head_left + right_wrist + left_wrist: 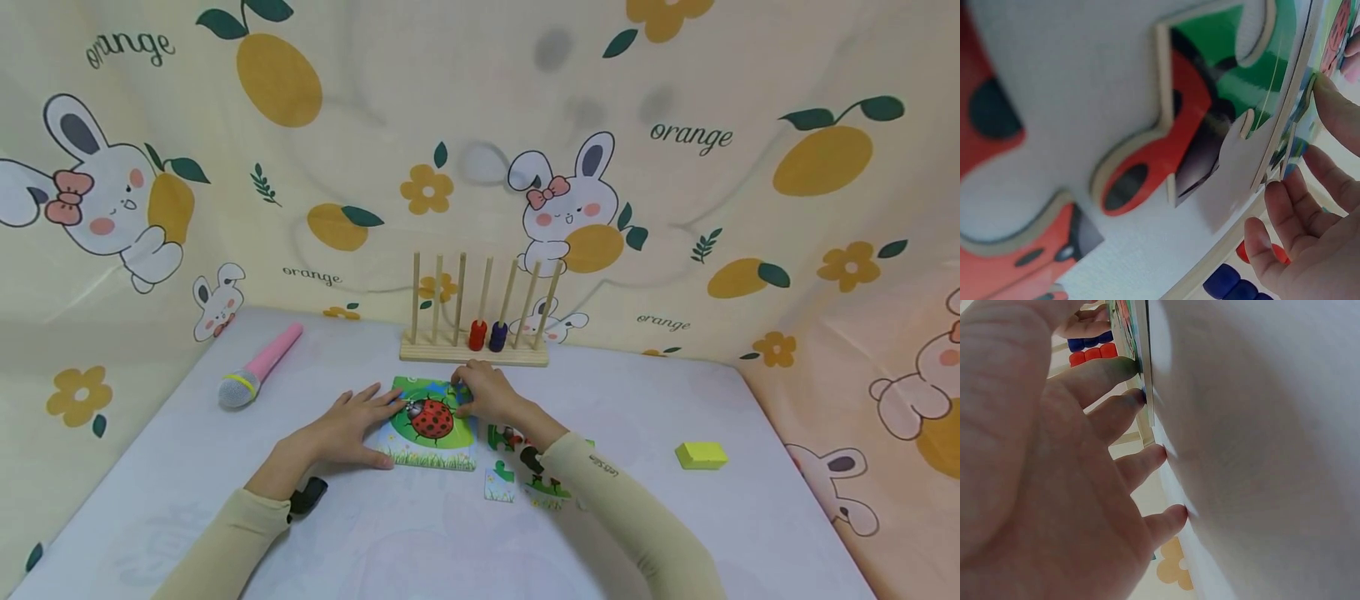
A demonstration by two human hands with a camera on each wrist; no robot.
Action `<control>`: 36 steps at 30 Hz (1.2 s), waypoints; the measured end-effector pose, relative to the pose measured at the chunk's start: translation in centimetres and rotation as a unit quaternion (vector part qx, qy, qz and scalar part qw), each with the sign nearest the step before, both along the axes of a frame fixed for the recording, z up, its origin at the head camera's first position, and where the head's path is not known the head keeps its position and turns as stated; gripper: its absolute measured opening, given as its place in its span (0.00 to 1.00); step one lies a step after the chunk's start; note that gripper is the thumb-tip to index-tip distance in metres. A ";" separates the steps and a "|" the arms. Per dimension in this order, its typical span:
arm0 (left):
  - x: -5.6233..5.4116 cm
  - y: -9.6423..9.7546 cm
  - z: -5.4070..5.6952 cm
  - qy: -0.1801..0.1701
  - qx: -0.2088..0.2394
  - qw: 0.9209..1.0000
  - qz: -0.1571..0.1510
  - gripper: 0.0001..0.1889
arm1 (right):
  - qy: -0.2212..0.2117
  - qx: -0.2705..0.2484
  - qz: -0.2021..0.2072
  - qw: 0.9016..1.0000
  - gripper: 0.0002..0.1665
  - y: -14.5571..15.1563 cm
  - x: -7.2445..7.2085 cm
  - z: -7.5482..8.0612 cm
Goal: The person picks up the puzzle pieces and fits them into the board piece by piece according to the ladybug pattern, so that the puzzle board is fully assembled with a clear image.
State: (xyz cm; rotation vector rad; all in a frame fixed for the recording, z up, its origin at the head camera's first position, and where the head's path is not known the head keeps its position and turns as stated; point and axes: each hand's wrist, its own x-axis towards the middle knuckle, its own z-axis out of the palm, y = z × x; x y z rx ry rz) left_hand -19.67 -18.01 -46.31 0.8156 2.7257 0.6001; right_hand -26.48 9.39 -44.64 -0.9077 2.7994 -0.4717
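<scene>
A square ladybug puzzle board (435,458) lies on the table between both hands. My left hand (345,427) spreads its fingers along the board's left side; in the left wrist view, two fingertips (1129,369) touch the board's edge and the other two rest on the tabletop. At the board's upper right corner, my right hand (491,396) pinches a green and blue puzzle piece (1292,147) between thumb and fingers, mostly hidden by them. Loose puzzle pieces (500,485) lie right of the board, partly under my right forearm; red, black and green ones (1200,94) fill the right wrist view.
Behind the board stands a wooden peg rack (420,354) with red beads (477,336) and dark blue beads (498,337). A pink toy microphone (262,365) lies at the back left. On the right sits a yellow-green block (701,455). Patterned cloth (465,92) hangs around the table.
</scene>
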 end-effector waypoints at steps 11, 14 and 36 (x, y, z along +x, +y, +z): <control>-0.2 0.0 -0.3 -0.001 -0.003 1.000 0.001 0.51 | -0.007 -0.004 -0.005 1.000 0.29 0.0 -0.2 -0.3; -0.2 0.0 -0.4 -0.001 -0.004 1.000 0.001 0.51 | -0.007 -0.007 -0.004 1.000 0.29 0.0 -0.1 -0.3; -0.1 0.0 0.0 0.003 -0.005 1.000 0.000 0.50 | -0.003 0.009 -0.011 1.000 0.28 -0.2 -0.2 -0.1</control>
